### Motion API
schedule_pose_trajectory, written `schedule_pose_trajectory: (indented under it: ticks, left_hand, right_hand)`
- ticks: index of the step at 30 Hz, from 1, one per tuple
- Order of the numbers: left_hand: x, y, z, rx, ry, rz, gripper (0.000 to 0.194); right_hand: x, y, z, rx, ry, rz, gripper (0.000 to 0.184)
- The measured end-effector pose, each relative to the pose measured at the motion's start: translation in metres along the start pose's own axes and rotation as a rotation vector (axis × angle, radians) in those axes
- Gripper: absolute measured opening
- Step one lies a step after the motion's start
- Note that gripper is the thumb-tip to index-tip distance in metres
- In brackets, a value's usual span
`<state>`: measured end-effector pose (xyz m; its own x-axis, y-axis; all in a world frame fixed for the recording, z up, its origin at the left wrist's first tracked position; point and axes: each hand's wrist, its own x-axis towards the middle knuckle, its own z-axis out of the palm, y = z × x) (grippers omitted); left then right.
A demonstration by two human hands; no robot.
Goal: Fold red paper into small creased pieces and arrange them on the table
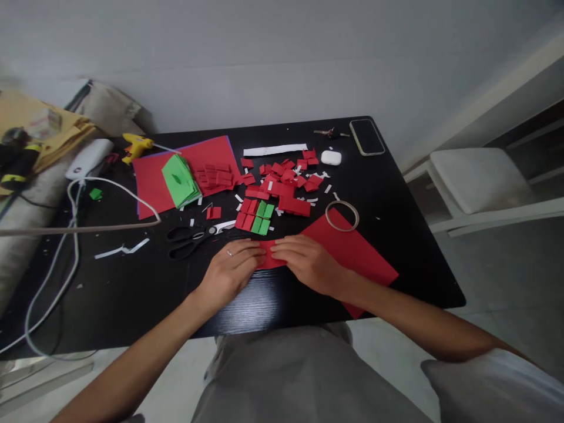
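Observation:
At the near side of the black table, a small piece of red paper (pixel 266 254) lies between my hands. My left hand (pixel 231 271) presses its left end, fingers together, a ring on one finger. From the other side my right hand (pixel 308 261) grips the right end, fingers bent over the paper; both thumbs are hidden. Just beyond sit folded red and green paper pieces (pixel 263 218) arranged in a block. Black-handled scissors (pixel 194 236) lie open to the left of these. A larger red sheet (pixel 352 244) is partly under my right forearm.
A tape ring (pixel 342 216) rests on the red sheet. Behind are loose folded red pieces (pixel 282 182), a green paper stack (pixel 180 182), a yellow glue gun (pixel 136 147), a white case (pixel 331 157), keys (pixel 331 134) and a phone (pixel 367 137). White cables (pixel 76 258) trail at left.

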<state>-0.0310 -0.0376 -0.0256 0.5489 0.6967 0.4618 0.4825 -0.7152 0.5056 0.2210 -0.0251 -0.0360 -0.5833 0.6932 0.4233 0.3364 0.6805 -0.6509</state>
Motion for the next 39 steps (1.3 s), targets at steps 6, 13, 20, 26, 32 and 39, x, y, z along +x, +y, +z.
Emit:
schedule_pose_trajectory:
  ticks: [6, 13, 20, 26, 32, 39]
  left_hand:
    - [-0.021, 0.009, 0.007, 0.188, -0.111, 0.068, 0.030]
    - [-0.035, 0.019, 0.003, 0.228, -0.205, 0.028, 0.034]
    - [-0.035, 0.020, 0.006, 0.308, -0.330, -0.011, 0.028]
    - [-0.027, 0.020, 0.010, 0.307, -0.219, -0.077, 0.016]
    - [-0.025, 0.019, 0.015, 0.287, -0.171, -0.140, 0.020]
    - [-0.034, 0.019, 0.020, 0.342, -0.199, -0.147, 0.047]
  right_hand:
    - [-0.022, -0.006, 0.006, -0.209, -0.160, -0.105, 0.039]
    - [-0.028, -0.012, -0.005, -0.304, -0.306, -0.109, 0.046]
    - [-0.023, -0.024, 0.003, -0.365, -0.281, -0.007, 0.036]
    - [-0.014, -0.025, 0.021, -0.417, -0.126, 0.087, 0.020]
    - [-0.019, -0.023, 0.022, -0.505, -0.150, 0.090, 0.019]
    - [-0.022, -0.027, 0.019, -0.542, -0.181, 0.091, 0.023]
